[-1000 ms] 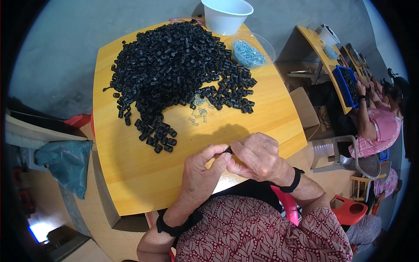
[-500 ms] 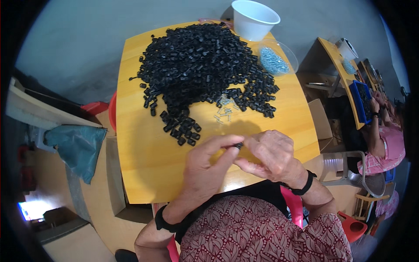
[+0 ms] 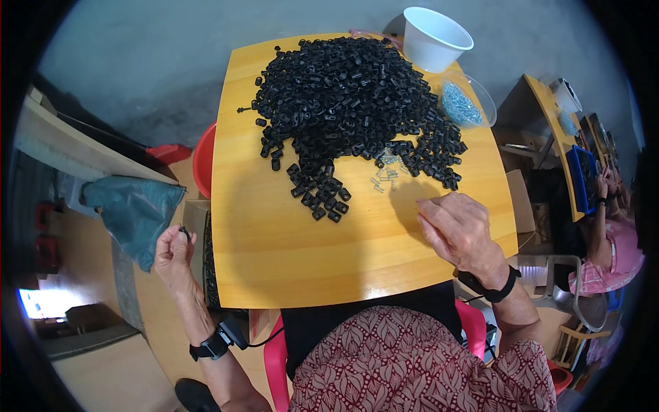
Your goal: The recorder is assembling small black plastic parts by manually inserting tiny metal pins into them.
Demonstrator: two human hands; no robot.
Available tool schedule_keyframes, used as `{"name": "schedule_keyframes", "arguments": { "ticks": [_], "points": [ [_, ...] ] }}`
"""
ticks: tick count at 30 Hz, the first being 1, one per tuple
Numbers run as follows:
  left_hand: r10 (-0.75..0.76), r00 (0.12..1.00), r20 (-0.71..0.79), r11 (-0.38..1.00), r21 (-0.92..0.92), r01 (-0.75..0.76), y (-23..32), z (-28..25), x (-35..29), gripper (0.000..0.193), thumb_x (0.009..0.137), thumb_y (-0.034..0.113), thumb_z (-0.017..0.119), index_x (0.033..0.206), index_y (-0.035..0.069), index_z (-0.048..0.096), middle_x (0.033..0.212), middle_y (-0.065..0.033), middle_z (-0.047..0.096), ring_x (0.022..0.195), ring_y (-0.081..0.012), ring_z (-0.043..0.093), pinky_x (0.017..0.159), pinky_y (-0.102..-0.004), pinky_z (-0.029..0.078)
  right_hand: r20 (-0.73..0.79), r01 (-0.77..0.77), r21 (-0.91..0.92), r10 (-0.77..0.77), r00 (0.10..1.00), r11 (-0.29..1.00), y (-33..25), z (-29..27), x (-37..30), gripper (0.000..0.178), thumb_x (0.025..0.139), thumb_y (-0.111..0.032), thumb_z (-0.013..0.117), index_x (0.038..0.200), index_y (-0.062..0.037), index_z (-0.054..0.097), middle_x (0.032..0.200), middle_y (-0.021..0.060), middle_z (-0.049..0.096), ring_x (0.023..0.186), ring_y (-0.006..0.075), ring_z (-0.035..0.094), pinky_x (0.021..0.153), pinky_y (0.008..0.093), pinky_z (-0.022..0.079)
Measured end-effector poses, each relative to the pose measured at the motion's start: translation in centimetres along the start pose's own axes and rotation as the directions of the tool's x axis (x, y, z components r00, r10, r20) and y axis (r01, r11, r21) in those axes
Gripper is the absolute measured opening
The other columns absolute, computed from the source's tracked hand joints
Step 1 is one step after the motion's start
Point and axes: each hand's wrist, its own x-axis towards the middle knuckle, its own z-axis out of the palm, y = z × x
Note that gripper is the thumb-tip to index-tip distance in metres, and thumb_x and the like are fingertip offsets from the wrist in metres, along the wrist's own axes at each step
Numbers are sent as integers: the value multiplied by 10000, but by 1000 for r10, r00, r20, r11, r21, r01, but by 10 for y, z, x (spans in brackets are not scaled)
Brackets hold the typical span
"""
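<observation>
My left hand (image 3: 175, 261) is off the table's left edge, its fingers pinched on a small black plastic part (image 3: 184, 233). Just beside it stands a cardboard box (image 3: 198, 209) with black parts inside. Over the right front of the table, my right hand (image 3: 461, 230) has its fingers curled together; whatever they may hold is hidden. Beyond that hand lie loose small metal springs (image 3: 388, 172). A large heap of black plastic parts (image 3: 343, 96) covers the back of the table, with several strays toward the middle.
At the back right of the wooden table (image 3: 288, 268) are a white tub (image 3: 436, 41) and a clear dish of springs (image 3: 461, 104). A red container (image 3: 204, 161) and a green bag (image 3: 134, 206) are on the left. Another person (image 3: 614, 254) works at a table on the right.
My hands have parted from where they met over the table's front. The left moved out past the left edge with the black part; the right shifted right. The view has shifted a little.
</observation>
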Motion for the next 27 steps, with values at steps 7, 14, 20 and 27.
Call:
{"name": "schedule_keyframes", "arguments": {
  "ticks": [7, 14, 20, 27],
  "points": [
    [6, 998, 59, 950, 310, -24, -16, -7, -1, 268, 952, 25, 633, 1216, -15, 644, 1169, -78, 677, 1064, -146, 625, 968, -275, 481, 32, 54, 19, -55, 998, 998, -7, 10, 17, 207, 779, -58, 740, 960, -29, 642, 733, 77, 571, 662, 253, 623, 595, 368, 505],
    [-49, 859, 510, 984, 172, -47, 65, 87, -67, 208, 966, 30, 597, 1162, -1, 660, 1101, -42, 677, 1034, -102, 619, 942, -243, 470, 102, -6, 72, -2, 995, 997, 4, 25, 30, 137, 823, -74, 696, 934, -36, 627, 742, 100, 580, 681, 279, 627, 609, 389, 520],
    [-138, 699, 701, 985, 22, 172, 28, 130, -92, 219, 958, 6, 610, 1173, -1, 650, 1098, -35, 683, 1018, -93, 627, 918, -235, 486, 118, 73, 187, -96, 988, 980, -15, 44, 50, 80, 827, -62, 658, 877, -28, 605, 772, 100, 567, 725, 290, 627, 654, 399, 527],
    [-165, 727, 667, 979, 22, 202, 22, 136, -96, 203, 967, 19, 610, 1163, -17, 650, 1094, -50, 686, 1018, -103, 630, 919, -234, 488, 202, 151, 204, -192, 960, 967, -20, 74, 62, 90, 774, -66, 627, 778, -35, 543, 800, 108, 556, 795, 295, 626, 716, 402, 512]
  ]
}}
